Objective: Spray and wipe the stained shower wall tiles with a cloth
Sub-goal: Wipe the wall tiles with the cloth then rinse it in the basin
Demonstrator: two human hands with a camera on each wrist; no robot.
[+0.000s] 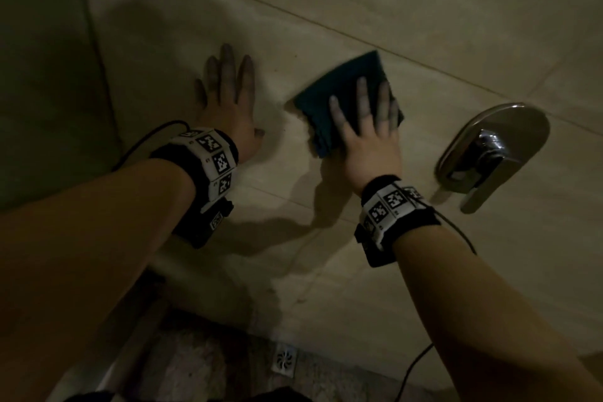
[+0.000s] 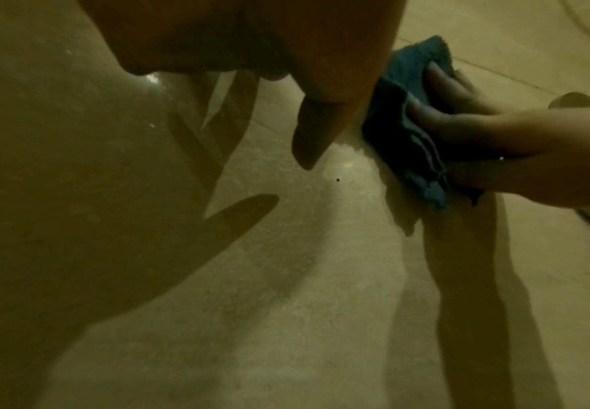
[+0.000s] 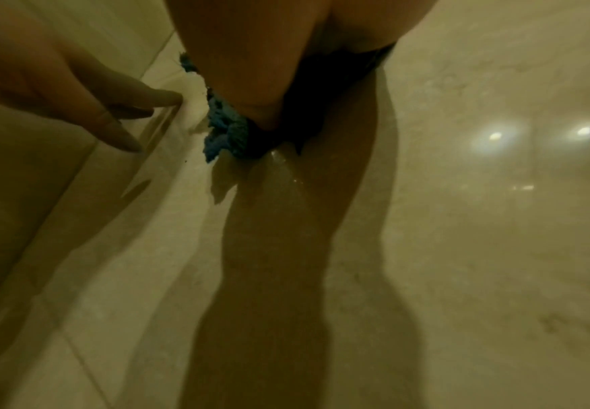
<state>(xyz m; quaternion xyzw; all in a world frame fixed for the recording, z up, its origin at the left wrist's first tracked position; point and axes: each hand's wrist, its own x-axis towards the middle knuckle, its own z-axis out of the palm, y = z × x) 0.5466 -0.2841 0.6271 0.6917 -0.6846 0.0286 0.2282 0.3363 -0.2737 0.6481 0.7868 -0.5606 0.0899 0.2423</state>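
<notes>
Pressing flat, the right hand [image 1: 365,137] is being held with fingers spread and straight over a folded blue cloth [image 1: 339,98], which is being pinned against the wall tiles [image 1: 424,10], probably so the whole pad bears on the stain. Left of it, the left hand [image 1: 228,101] is being laid open and empty on the tile, seemingly for bracing. A chrome tap handle [image 1: 489,153] is lying to the right; stains are hard to make out in the dimness.

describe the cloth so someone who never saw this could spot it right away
On the beige tiled shower wall, look left of the chrome faucet handle. The folded cloth lies flat on the tile under the right hand. It is the only dark blue thing there.
</notes>
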